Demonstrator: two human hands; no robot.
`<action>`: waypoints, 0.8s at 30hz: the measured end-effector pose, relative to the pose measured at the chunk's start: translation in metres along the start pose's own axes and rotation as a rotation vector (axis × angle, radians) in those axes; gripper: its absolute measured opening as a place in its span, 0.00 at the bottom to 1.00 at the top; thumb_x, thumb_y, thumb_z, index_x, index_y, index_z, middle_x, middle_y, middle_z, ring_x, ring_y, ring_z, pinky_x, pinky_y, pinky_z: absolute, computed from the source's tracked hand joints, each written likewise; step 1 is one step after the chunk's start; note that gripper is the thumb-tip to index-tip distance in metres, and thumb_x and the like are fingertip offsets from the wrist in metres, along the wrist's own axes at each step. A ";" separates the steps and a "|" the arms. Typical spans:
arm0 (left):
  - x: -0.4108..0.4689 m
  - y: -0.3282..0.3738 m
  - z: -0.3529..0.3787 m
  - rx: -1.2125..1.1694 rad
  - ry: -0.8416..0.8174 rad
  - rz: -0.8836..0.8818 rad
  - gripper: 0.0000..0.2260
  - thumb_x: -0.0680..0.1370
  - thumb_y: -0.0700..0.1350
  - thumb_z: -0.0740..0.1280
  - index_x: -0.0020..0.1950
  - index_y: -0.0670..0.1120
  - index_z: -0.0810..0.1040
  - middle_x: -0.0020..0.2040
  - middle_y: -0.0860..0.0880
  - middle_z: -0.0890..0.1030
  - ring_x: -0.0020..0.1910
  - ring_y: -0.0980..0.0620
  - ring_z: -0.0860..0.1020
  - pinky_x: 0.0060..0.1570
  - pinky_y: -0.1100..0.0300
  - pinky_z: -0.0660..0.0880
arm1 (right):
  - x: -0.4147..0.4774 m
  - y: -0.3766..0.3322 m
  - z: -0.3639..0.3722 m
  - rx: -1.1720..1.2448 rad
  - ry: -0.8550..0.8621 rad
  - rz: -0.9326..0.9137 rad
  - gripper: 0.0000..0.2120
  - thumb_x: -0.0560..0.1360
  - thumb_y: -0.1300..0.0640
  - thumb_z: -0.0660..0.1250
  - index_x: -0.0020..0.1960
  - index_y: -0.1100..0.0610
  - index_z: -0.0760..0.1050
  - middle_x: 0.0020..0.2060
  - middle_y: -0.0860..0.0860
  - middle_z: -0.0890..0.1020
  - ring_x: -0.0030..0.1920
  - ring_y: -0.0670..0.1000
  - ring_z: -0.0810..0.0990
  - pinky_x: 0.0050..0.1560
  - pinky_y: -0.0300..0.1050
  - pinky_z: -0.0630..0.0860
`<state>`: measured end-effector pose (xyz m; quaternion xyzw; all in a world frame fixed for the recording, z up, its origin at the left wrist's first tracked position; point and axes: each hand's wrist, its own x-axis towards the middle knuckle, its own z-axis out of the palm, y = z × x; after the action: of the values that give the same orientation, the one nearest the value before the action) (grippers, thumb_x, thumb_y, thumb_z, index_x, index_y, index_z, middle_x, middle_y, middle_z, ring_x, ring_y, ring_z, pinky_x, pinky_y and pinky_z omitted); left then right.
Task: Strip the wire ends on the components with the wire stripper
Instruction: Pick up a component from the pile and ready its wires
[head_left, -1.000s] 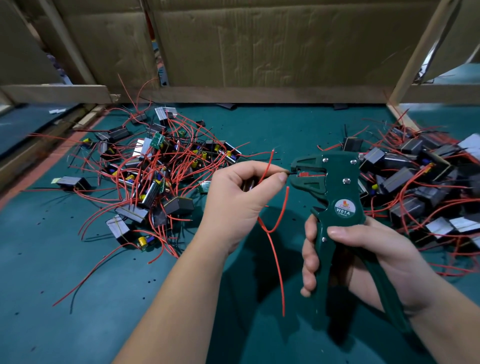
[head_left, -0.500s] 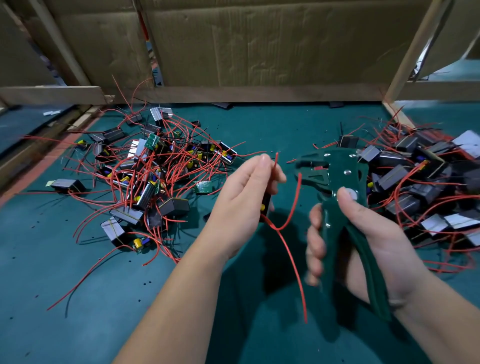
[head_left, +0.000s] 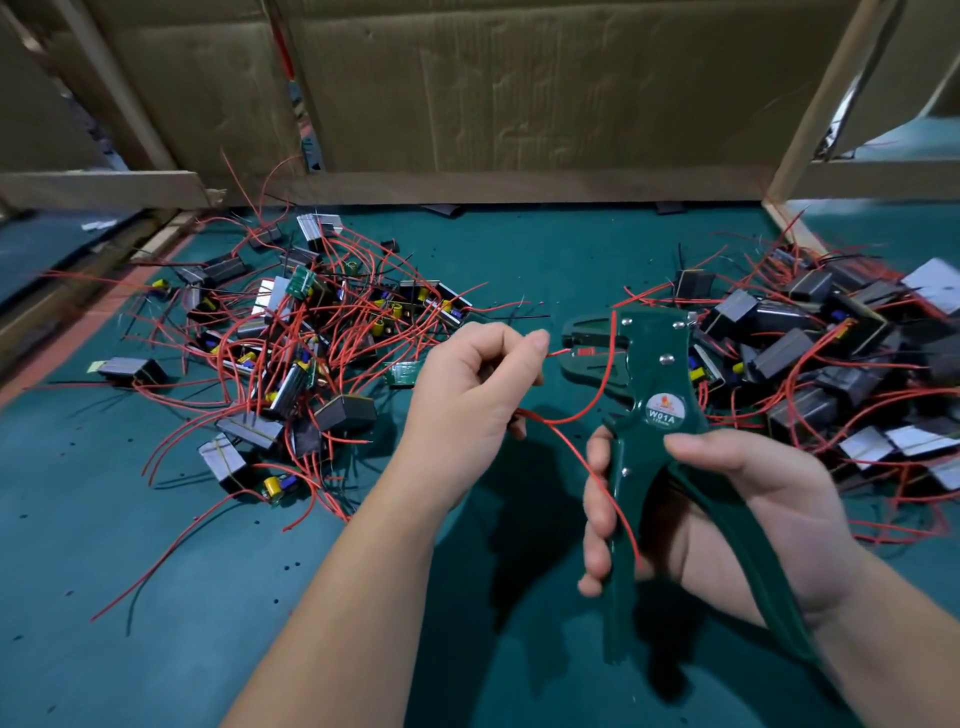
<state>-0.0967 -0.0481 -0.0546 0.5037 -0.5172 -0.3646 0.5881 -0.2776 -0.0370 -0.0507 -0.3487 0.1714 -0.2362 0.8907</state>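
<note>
My right hand (head_left: 727, 499) grips the handles of a dark green wire stripper (head_left: 649, 395), its jaws pointing left. My left hand (head_left: 467, 395) pinches a red wire (head_left: 556, 353) between thumb and forefinger, and the wire's tip sits in the stripper's jaws (head_left: 584, 351). The component that this wire belongs to is hidden inside my left fist. Two more red wires loop out below that hand; one arcs up in front of the stripper head, the other hangs down across my right fingers.
A pile of black components with red wires (head_left: 291, 353) lies on the green table (head_left: 156, 597) to the left. A second pile (head_left: 831, 364) lies to the right. Cardboard walls (head_left: 519, 104) and wooden rails close off the back.
The stripper came back upright with its label showing, and its jaws now meet the wire tip. My left hand turned from raised fingers to a pinch that feeds the wire rightward.
</note>
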 end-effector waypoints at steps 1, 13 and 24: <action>0.000 0.000 -0.001 0.003 0.005 0.005 0.16 0.78 0.40 0.65 0.30 0.45 0.70 0.32 0.50 0.68 0.27 0.56 0.67 0.23 0.63 0.69 | 0.000 0.000 0.000 0.003 -0.015 0.005 0.19 0.64 0.52 0.74 0.50 0.62 0.79 0.39 0.63 0.79 0.39 0.63 0.80 0.45 0.61 0.77; 0.001 0.000 -0.003 -0.017 0.029 0.028 0.17 0.78 0.36 0.65 0.29 0.45 0.69 0.33 0.48 0.69 0.26 0.56 0.68 0.24 0.63 0.69 | 0.002 0.002 0.003 -0.122 0.094 -0.059 0.18 0.63 0.52 0.77 0.46 0.62 0.78 0.34 0.64 0.78 0.34 0.63 0.79 0.39 0.61 0.77; -0.002 0.003 -0.002 -0.038 0.009 0.035 0.19 0.77 0.36 0.65 0.27 0.48 0.69 0.31 0.51 0.68 0.28 0.57 0.67 0.24 0.64 0.70 | 0.001 0.004 0.003 -0.167 0.086 -0.041 0.18 0.66 0.49 0.76 0.45 0.62 0.77 0.34 0.65 0.77 0.34 0.63 0.79 0.39 0.59 0.76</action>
<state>-0.0952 -0.0453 -0.0520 0.4851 -0.5164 -0.3615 0.6061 -0.2744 -0.0330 -0.0510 -0.4149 0.2213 -0.2537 0.8453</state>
